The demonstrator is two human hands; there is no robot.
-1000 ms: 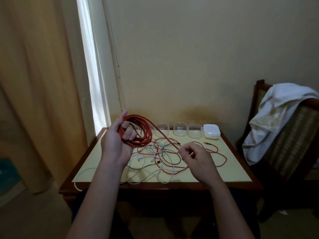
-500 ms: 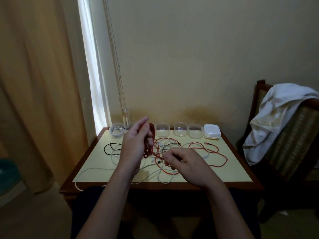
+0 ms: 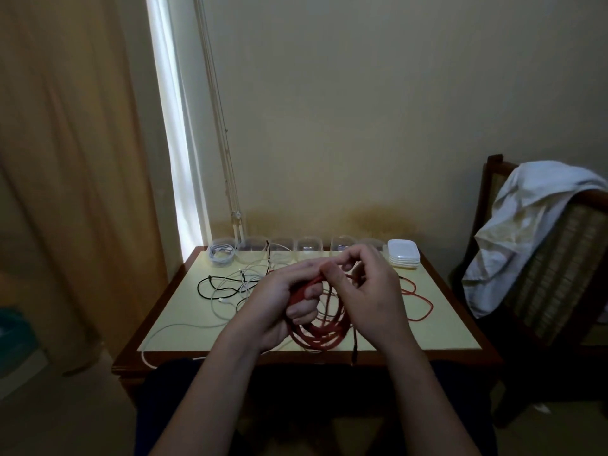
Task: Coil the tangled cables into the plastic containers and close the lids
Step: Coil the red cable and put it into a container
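Note:
My left hand (image 3: 283, 302) grips a coil of red cable (image 3: 317, 330) that hangs in loops below its fingers, above the table's front middle. My right hand (image 3: 368, 291) pinches a strand of the same red cable just right of the left hand. More red cable (image 3: 422, 304) trails over the table to the right. A tangle of white and black cables (image 3: 230, 287) lies on the left. Clear plastic containers (image 3: 307, 249) line the back edge; the leftmost container (image 3: 222, 255) holds a coiled white cable. A stack of white lids (image 3: 403, 257) sits at the back right.
The small yellow-topped table (image 3: 437, 334) has a dark wooden rim and stands against the wall. A white cable (image 3: 148, 343) hangs over its front left edge. A wooden chair draped with white cloth (image 3: 526, 225) stands right. A curtain (image 3: 72, 159) hangs on the left.
Both hands moved right and nearer to me. The red coil went from raised at the back left to hanging low at the table's front. My right hand rose to the strand beside the left.

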